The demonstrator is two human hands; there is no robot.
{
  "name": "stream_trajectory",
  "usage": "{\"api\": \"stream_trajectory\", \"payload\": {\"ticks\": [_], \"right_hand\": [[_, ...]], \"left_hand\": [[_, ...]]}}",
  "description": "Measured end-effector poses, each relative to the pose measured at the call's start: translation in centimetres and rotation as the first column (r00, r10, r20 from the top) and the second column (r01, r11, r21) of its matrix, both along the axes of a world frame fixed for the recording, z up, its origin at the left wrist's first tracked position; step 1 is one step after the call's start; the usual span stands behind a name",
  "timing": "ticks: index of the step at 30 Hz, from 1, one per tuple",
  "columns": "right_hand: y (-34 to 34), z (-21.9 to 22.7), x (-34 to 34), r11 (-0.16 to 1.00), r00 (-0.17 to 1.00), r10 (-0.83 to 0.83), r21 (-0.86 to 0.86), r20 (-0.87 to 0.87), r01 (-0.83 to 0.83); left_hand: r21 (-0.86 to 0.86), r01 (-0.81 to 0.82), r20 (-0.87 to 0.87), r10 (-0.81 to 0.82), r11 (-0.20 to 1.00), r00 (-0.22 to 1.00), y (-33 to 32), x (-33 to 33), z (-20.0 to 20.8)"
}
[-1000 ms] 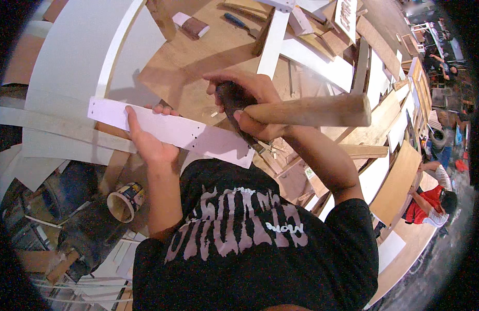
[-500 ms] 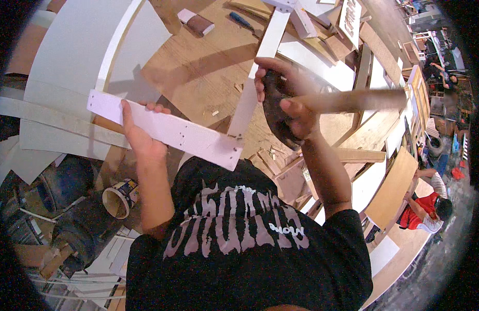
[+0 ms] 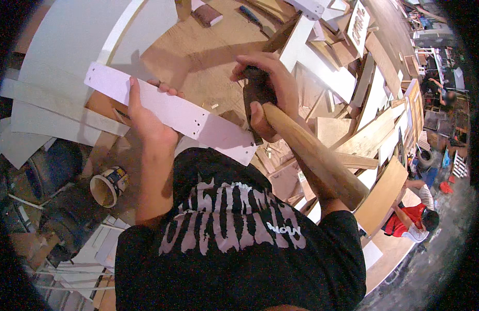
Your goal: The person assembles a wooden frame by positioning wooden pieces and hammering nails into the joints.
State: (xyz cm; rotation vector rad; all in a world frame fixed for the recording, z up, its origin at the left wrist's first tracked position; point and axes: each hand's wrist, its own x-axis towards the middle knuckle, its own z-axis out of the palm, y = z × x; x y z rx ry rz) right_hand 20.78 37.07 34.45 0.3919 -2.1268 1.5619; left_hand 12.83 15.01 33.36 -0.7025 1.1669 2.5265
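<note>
- Left hand (image 3: 151,119): thumb lay on the face of a white board (image 3: 172,110), other fingers curled over its far edge, clasping it.
- Board position: before the chest, slanting from far left to near right.
- Right hand (image 3: 276,80): fingers and thumb gripped the dark head of a wooden-handled tool (image 3: 317,150) at the board's right end; contact was indiscernible.
- Bucket (image 3: 106,189): near left.
</note>
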Motion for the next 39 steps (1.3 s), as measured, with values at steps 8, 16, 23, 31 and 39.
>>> {"api": "stream_trajectory", "payload": {"ticks": [8, 16, 23, 31, 39], "right_hand": [[-0.2, 0.7, 1.0, 0.959, 0.958, 0.282, -0.01, 0.055, -0.282], [-0.2, -0.5, -0.1, 0.965, 0.974, -0.075, 0.232, -0.215, 0.126], [-0.8, -0.8, 1.1, 0.987, 0.973, -0.146, -0.089, -0.177, 0.132], [-0.5, -0.9, 1.8, 0.957, 0.95, -0.178, -0.179, 0.258, 0.228], [-0.1, -1.9, 3.7, 0.88, 0.877, -0.443, 0.273, 0.184, 0.388]], "left_hand": [[-0.023, -0.057, 0.043, 0.058, 0.998, 0.997, 0.2, 0.0, 0.2], [-0.002, -0.004, -0.02, 0.004, 1.0, 1.0, -0.4, 0.2, -0.1], [0.039, -0.019, 0.0, 0.019, 0.999, 1.0, 0.2, 0.1, 0.0], [-0.002, -0.042, -0.005, 0.042, 0.999, 0.999, 0.2, 0.5, 0.0], [-0.036, -0.086, 0.03, 0.087, 0.996, 0.996, 1.1, 1.1, 1.0]]}}
